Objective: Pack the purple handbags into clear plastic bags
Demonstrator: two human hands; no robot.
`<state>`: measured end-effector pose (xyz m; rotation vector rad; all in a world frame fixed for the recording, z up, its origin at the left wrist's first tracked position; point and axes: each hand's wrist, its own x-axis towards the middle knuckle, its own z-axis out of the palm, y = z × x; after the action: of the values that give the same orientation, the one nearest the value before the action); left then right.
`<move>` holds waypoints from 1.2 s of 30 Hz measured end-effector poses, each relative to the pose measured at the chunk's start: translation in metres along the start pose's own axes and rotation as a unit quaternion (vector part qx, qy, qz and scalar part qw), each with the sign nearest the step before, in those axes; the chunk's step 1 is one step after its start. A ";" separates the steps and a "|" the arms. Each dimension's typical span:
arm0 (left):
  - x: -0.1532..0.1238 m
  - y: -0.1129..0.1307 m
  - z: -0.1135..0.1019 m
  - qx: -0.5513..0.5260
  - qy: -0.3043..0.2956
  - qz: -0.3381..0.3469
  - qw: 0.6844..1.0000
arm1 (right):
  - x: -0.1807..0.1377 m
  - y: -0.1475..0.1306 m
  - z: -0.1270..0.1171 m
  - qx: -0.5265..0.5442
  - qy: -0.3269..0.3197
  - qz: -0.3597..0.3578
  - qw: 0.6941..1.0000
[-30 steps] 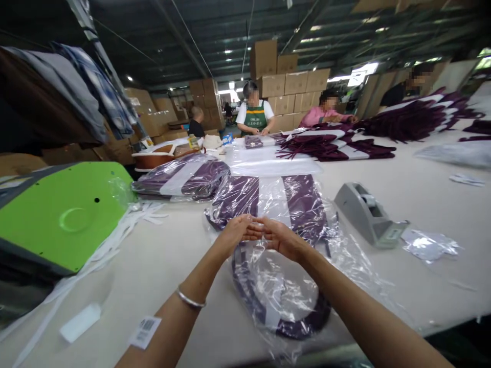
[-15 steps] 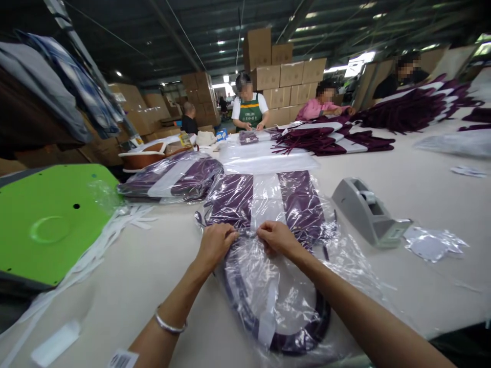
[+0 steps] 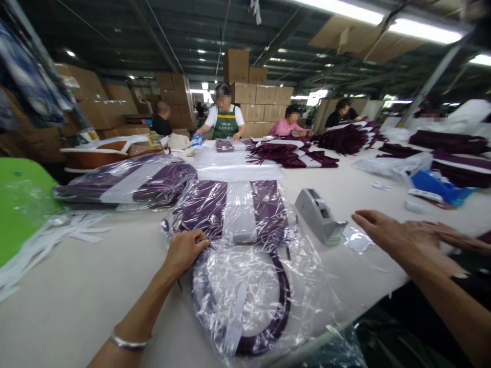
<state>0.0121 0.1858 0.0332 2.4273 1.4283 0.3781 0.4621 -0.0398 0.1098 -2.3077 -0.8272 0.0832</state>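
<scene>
A person's left hand rests on a purple and white fabric bag sealed in crinkled clear plastic wrap, fingers curled together and pressing the plastic at the packet's left edge. The packet lies on a long cream worktable, directly in front of the person. The right hand hovers open, palm down, fingers loosely spread, holding nothing, just right of a grey tape dispenser standing beside the packet.

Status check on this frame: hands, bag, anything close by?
Left hand pinching the clear plastic bag over the purple tote. Right hand open, off the bag, near the tape dispenser. Nothing between them.
</scene>
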 end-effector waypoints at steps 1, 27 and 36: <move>0.001 -0.001 0.001 0.005 -0.009 -0.008 1.000 | 0.004 0.008 0.000 0.057 -0.055 0.044 0.996; 0.007 -0.002 0.001 -0.013 -0.063 -0.073 0.995 | -0.004 0.022 0.029 0.332 -0.034 0.051 0.941; 0.001 0.002 0.002 -0.038 -0.008 -0.046 0.998 | -0.040 0.059 0.039 0.268 -0.156 0.103 0.945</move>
<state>0.0148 0.1855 0.0323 2.2913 1.4853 0.3842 0.4517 -0.0740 0.0369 -1.8691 -0.6105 0.6958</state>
